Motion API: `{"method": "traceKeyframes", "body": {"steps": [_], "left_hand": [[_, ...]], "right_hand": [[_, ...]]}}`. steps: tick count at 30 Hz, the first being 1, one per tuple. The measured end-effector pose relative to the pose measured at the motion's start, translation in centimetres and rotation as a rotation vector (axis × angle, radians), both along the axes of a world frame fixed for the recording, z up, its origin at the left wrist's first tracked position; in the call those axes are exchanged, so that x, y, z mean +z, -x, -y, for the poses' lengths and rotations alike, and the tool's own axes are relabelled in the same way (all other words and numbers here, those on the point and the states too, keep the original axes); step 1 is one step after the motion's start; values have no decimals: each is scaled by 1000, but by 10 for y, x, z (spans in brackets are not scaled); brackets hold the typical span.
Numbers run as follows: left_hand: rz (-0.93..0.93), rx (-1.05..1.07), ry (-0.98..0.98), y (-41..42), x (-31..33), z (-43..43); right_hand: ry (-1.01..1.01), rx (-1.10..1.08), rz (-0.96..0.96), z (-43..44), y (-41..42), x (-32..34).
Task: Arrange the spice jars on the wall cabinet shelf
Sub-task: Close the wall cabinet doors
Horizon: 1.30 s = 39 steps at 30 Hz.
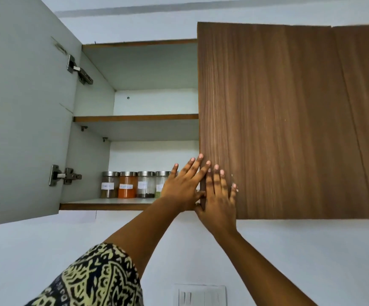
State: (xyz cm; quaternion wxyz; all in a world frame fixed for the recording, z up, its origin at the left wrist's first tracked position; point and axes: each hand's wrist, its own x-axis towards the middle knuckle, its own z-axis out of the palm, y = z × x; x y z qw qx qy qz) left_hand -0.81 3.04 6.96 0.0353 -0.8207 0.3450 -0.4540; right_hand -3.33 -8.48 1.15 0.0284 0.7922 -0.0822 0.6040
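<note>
Four glass spice jars (136, 184) with steel lids and white labels stand in one row on the bottom shelf (104, 204) of the wall cabinet (139, 43), at about 8 o'clock from the middle of the view. They are upright and close side by side. From the 9 o'clock end they are a brown-powder jar (109, 184), an orange-powder jar (127, 184), a jar with dark seeds at its base (145, 184) and a green-filled jar (162, 181). The left hand (183, 184) partly hides this fourth one. The label writing is too small to read.

Both hands meet just below centre, at 6 o'clock, side by side and touching near the thumbs. The left hand has straight, spread fingers, whose tips reach the edge of the wood-grain right door (289, 120). The right hand (220, 199) lies flat on that door's face with its fingers straight, and it grips nothing.

One upper shelf (135, 117) crosses the cabinet near 11 o'clock, with two small support pins (84, 128) under it. The grey left door (20, 111) stands swung open at 9 o'clock and carries two metal hinges (80, 69). One patterned sleeve (91, 279) shows at 7 o'clock. One white switch plate (200, 294) sits on the wall (289, 250) at 6 o'clock, at the bottom edge.
</note>
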Motion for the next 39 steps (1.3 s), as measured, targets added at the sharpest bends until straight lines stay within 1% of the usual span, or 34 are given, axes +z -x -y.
{"method": "traceKeyframes", "body": {"steps": [3, 7, 12, 15, 17, 20, 24, 27, 29, 31, 33, 35, 37, 39], "left_hand": [[-21, 24, -8, -15, -1, 6], [-45, 37, -16, -27, 1, 11], [-33, 41, -36, -36, 2, 11], [-30, 55, -28, -38, 2, 13], [-64, 63, -20, -34, 2, 15], [-107, 98, -35, -19, 6, 16], [-173, 175, -142, 10, 9, -8], [-227, 246, -217, 31, 2, -50], [-230, 228, -186, 48, -2, -93], [-215, 192, -94, 72, -3, -143], [-151, 175, 14, 99, -4, -202], [-60, 150, 139, 126, -8, -258], [37, 134, 262, 152, -10, -329], [156, 85, 398, 174, -14, -382]], "right_hand": [[-4, -10, -31, 5, -16, -1], [8, 35, -31, 13, -29, -1], [61, 70, -87, 28, -30, 0], [122, 101, -207, 38, -20, 5], [137, 66, -302, 39, -11, 10], [118, 11, -390, 36, 4, 16], [58, -83, -519, 18, 30, 27], [-23, -67, -565, -11, 53, 33], [-5, -45, -554, -43, 69, 34], [29, 3, -524, -83, 87, 34], [87, 67, -476, -134, 104, 36], [155, 136, -408, -185, 125, 38], [192, 253, -321, -253, 146, 41], [225, 373, -252, -307, 164, 42]]}}
